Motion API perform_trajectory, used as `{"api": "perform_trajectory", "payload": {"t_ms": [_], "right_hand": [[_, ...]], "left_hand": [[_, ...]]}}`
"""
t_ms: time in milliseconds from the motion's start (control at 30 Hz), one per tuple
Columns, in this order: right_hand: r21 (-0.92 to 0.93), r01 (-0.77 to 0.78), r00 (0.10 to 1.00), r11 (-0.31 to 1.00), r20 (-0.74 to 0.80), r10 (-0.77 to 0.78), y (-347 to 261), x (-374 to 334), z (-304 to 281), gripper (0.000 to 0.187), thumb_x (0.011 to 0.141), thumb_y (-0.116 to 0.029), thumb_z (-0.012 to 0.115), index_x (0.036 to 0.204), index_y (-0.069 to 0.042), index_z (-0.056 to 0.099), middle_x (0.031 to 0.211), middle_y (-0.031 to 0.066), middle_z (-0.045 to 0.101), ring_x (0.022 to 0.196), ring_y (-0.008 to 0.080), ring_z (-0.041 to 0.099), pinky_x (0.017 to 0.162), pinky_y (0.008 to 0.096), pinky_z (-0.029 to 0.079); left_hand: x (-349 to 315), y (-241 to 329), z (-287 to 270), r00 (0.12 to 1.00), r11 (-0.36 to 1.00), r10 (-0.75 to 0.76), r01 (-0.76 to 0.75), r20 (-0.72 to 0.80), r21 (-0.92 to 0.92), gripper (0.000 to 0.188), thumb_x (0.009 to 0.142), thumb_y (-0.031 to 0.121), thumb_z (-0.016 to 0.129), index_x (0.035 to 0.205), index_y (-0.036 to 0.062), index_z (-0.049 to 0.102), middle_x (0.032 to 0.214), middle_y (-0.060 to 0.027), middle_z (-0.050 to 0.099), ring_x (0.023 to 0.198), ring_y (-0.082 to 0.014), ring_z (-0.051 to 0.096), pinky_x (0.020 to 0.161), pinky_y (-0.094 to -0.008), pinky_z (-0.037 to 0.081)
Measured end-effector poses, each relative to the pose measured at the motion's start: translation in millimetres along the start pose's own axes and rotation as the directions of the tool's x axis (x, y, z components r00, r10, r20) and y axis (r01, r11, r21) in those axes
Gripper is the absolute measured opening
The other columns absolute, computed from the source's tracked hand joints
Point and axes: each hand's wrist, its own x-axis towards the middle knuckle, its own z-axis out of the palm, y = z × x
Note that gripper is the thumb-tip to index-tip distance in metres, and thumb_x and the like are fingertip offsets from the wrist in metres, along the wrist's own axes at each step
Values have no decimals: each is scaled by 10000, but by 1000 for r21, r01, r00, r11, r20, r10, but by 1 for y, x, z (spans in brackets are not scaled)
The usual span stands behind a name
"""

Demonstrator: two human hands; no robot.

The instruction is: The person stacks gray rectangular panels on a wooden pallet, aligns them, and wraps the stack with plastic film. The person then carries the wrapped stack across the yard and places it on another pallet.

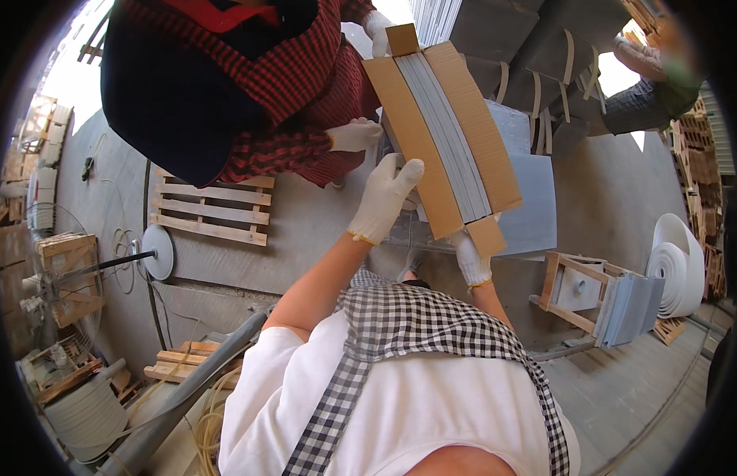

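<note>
An open cardboard box (502, 170) is held up at a slant in front of me, its long flaps spread. Thin grey-white slabs (445, 131) stand on edge inside, packed tightly in a long row. My left hand (388, 194), in a white knit glove, is closed at the box's left side; some of its fingers are hidden. Also gloved, my right hand (473, 260) grips the near end below the small end flap, with its fingertips mostly covered. A co-worker in a red-checked shirt has one gloved hand (355, 135) by the left side and another (377, 33) at the far end.
Behind the box are stacked grey slabs (532, 198) and large strapped blocks (495, 40). A wooden pallet (213, 208) lies left; a standing fan (67, 278) is farther left. Right are a wooden frame (575, 289) and a white foam roll (676, 270). Another person's arm (638, 107) shows far right.
</note>
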Motion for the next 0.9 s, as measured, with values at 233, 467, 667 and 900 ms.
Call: {"api": "perform_trajectory", "payload": {"t_ms": [233, 467, 667, 900], "right_hand": [[457, -621, 768, 637, 518, 376, -5, 15, -66, 666, 889, -204, 706, 1470, -22, 435, 1197, 61, 616, 1008, 156, 602, 810, 319, 519], [542, -315, 936, 779, 311, 163, -6, 32, -52, 629, 891, -295, 713, 1395, 14, 498, 1215, 84, 631, 1020, 147, 598, 826, 300, 503], [452, -517, 850, 727, 367, 377, -22, 41, -49, 533, 873, -204, 764, 1309, 25, 562, 1147, 62, 667, 972, 131, 630, 833, 283, 505], [429, -78, 995, 900, -17, 94, -39, 30, -22, 521, 914, -119, 697, 1399, -25, 532, 1239, 148, 643, 1045, 179, 651, 924, 306, 503]], "left_hand": [[6, 5, 10, 986, 987, -163, 164, 41, -3, 379, 940, 279, 673, 1178, -14, 634, 1017, -109, 697, 846, -183, 694, 625, -312, 579], [2, 16, 17, 972, 972, -234, 234, 14, -4, 317, 934, 234, 676, 1143, -3, 645, 1006, -72, 701, 830, -151, 670, 676, -299, 539], [2, 10, 20, 991, 989, -126, 128, -35, 80, 282, 930, 239, 670, 1091, 8, 659, 938, -83, 703, 699, -146, 665, 545, -282, 513], [-4, 26, 31, 996, 973, -56, 69, -65, 221, 312, 901, 300, 672, 938, -10, 682, 824, -75, 687, 660, -141, 659, 535, -282, 508]]}}
